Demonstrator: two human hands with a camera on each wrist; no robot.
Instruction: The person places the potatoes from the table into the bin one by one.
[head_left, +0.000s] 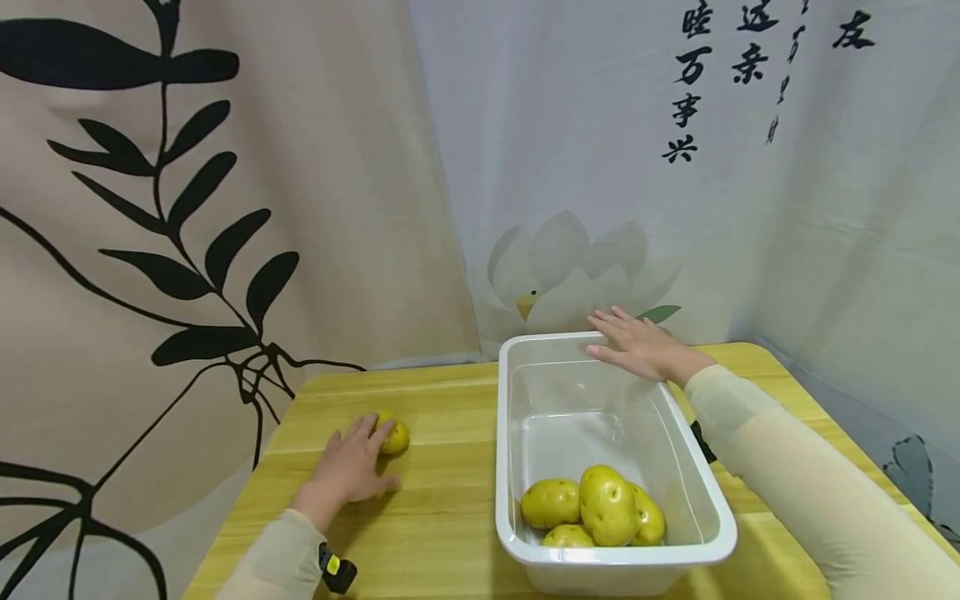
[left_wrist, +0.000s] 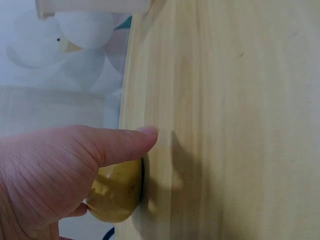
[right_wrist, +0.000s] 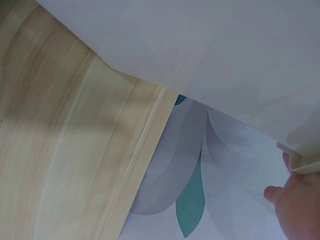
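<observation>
On the left part of the table, my left hand [head_left: 351,467] reaches over a yellow potato [head_left: 394,435], fingers spread at its near side and thumb held apart. In the left wrist view the potato [left_wrist: 117,192] shows below the extended thumb, partly hidden behind the hand. My right hand [head_left: 637,346] rests over the far right corner of a white plastic bin [head_left: 615,560], its fingers extended across the far rim. Several yellow potatoes [head_left: 607,507] lie in the bin's near end. The right wrist view shows part of that hand [right_wrist: 300,205] at the rim.
The bin stands on a wooden table [head_left: 442,467], right of the middle. A curtain [head_left: 360,208] printed with leaves, a flower and writing hangs close behind the table's far edge. A dark wrist strap [head_left: 337,571] is on the left wrist.
</observation>
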